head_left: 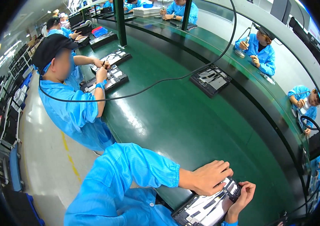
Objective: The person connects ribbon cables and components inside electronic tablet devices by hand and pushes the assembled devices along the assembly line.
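In front of me, at the lower right, lies a black tray-like unit [205,209] with silvery-white panels and dark strips on its upper face, like the opened inside of an electronic device. My left hand [209,178] reaches across its far end, fingers bent over the edge and thumb on the near side. What lies beneath that palm is hidden. My right hand [242,199] grips the unit's right far corner, with bent fingers and thumb at the edge. The near end of the unit is cut off by the lower rim of the picture.
A similar black unit [211,80] sits farther up the green bench [160,124]. At left, a co-worker [69,90] in blue works on more units [116,77]. A black cable [160,81] hangs across the view. Others work behind the long dark rail at right.
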Demonstrator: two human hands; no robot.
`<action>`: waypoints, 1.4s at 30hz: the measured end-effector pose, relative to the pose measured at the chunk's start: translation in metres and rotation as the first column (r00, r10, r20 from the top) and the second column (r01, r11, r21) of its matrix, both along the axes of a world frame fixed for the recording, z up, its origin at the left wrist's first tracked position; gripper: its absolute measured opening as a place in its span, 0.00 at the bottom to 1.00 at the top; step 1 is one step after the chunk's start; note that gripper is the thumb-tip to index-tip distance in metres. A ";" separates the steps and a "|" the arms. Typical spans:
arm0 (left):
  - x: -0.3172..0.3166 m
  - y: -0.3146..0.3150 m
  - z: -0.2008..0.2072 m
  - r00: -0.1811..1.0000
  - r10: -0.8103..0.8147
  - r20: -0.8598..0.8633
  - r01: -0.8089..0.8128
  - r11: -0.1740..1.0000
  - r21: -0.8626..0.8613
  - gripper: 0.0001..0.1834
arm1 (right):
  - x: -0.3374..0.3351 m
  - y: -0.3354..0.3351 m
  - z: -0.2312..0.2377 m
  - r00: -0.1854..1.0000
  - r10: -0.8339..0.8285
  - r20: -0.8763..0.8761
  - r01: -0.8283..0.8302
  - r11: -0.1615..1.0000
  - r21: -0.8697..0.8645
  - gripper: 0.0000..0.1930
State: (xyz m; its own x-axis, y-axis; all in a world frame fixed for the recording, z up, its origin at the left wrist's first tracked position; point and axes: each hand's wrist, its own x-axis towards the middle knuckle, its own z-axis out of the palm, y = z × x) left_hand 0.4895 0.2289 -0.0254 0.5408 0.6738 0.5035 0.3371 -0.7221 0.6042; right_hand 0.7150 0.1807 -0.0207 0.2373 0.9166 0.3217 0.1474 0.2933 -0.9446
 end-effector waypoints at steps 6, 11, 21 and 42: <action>0.002 0.000 -0.001 0.999 -0.013 0.046 0.013 1.000 -0.007 0.19 | 0.008 0.004 -0.010 0.996 0.036 0.077 -0.034 0.999 -0.020 0.07; 0.001 0.004 -0.003 0.998 -0.030 0.054 0.032 0.999 -0.026 0.23 | 0.005 0.002 -0.008 0.988 0.066 0.140 -0.065 0.998 -0.014 0.07; -0.018 0.028 0.003 0.964 -0.263 -0.019 0.260 0.960 -0.104 0.37 | -0.012 -0.014 0.048 0.486 0.053 0.872 -0.346 0.928 0.137 0.07; -0.036 0.050 0.012 0.870 -0.476 0.128 0.487 0.790 -0.373 0.50 | -0.016 -0.013 0.032 0.447 0.198 0.872 -0.401 0.916 -0.003 0.23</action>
State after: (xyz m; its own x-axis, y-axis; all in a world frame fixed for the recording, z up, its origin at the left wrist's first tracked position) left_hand 0.4534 0.2786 -0.0133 0.8370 0.4696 0.2808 -0.0121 -0.4971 0.8676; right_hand 0.6993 0.1678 0.0114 -0.5186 0.7748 0.3616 0.7038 0.6270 -0.3341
